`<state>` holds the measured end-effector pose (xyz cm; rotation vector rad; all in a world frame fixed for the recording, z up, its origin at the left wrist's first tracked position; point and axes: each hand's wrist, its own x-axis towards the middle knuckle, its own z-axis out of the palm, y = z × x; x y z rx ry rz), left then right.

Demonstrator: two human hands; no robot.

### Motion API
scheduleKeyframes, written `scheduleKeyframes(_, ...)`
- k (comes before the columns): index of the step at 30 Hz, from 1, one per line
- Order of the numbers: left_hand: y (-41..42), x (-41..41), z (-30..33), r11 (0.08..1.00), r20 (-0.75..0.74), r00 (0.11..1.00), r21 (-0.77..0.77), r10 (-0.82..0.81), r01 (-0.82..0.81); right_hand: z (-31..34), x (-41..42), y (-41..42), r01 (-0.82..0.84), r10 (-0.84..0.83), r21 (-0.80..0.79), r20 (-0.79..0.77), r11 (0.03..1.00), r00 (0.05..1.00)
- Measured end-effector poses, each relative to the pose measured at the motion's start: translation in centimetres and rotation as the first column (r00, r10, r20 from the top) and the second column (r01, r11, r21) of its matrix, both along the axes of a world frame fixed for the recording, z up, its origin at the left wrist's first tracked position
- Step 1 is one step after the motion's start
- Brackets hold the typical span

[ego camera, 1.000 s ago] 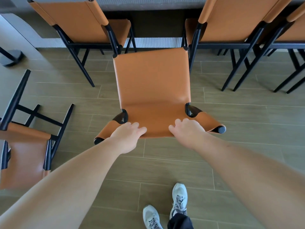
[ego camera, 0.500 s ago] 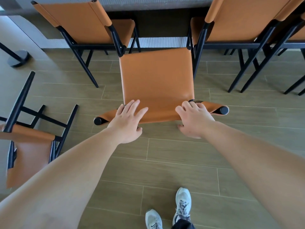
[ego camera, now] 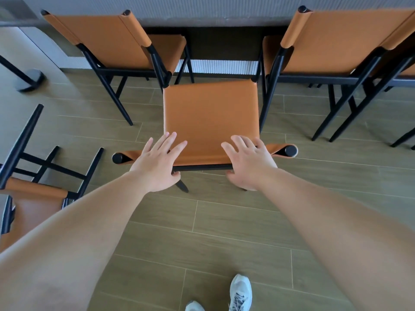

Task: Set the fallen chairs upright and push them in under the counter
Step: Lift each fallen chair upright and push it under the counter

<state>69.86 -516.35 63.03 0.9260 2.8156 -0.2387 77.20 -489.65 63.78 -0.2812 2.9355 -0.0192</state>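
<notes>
Middle chair point(ego camera: 210, 113) upright on the wood-plank floor point(ego camera: 202, 232), seat toward the table point(ego camera: 202, 10), its front edge level with the legs of the two neighbours; backrest top rail runs across just under both hands. Left hand point(ego camera: 157, 167): fingers straight and spread, lying over the backrest top left of centre, thumb below the rail, nothing gripped. Right hand point(ego camera: 249, 162): fingers also straight and apart, resting over the rail right of centre; firm contact cannot be confirmed for either palm. Left neighbour chair point(ego camera: 116, 41) and right neighbour chair point(ego camera: 332, 46) stand upright with seats partly under the table edge. Fallen chair point(ego camera: 29, 187) lies on its side at far left, black legs pointing up and away, well apart from the middle chair. Grey sneakers point(ego camera: 239, 292) at bottom edge; a round black base point(ego camera: 29, 80) at upper left
</notes>
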Motion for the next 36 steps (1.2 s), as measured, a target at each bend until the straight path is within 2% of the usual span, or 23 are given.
scheduleKeyframes(7,0.9,-3.2,0.2,1.0,-0.014,1.0,0.023,0.014,-0.014,0.0,-3.2,1.0,-0.007,0.008,0.002,-0.035,1.0,0.999)
scheduleKeyframes(21,2.8,-11.9,0.4,0.998,-0.038,0.998,0.052,-0.045,0.047,1.1,-11.7,2.7,0.018,-0.018,0.052,0.0,0.998,1.0)
scheduleKeyframes(30,2.8,-12.4,0.2,0.993,-0.106,0.99,0.057,-0.097,0.104,0.5,-12.2,3.0,0.005,-0.002,0.069,-0.047,0.998,0.999)
scheduleKeyframes(33,2.5,-12.0,0.8,0.993,-0.126,0.986,0.019,-0.112,0.116,1.1,-11.4,2.9,0.001,0.0,0.136,-0.009,0.991,1.0)
scheduleKeyframes(36,0.4,-11.5,1.7,0.989,-0.17,0.977,-0.095,-0.131,0.116,2.4,-9.9,4.7,-0.025,0.015,0.322,0.033,0.946,0.999)
